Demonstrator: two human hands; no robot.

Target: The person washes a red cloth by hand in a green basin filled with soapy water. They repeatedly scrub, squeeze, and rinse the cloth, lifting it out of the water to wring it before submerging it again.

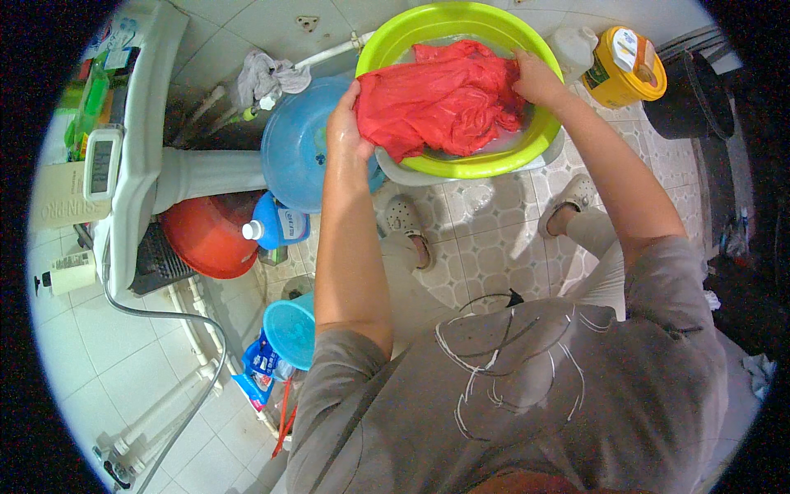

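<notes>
A wet red cloth garment (440, 103) lies bunched in a lime-green basin (461, 170) that holds some water. Its left end reaches over the basin's rim, where my left hand (349, 123) grips it with the fingers wrapped round the edge. On the right side of the basin, my right hand (535, 80) is closed on the other end of the red garment, the fingertips partly hidden by the cloth. Between my hands the cloth is spread in loose, wet folds.
A blue basin (288, 148) stands left of the green one, beside a white pedestal sink (144, 156). Near it are a red basin (210, 239), a blue bottle (280, 222) and a turquoise bucket (290, 329). To the right stand a yellow tub (613, 82) and a black bin (690, 99).
</notes>
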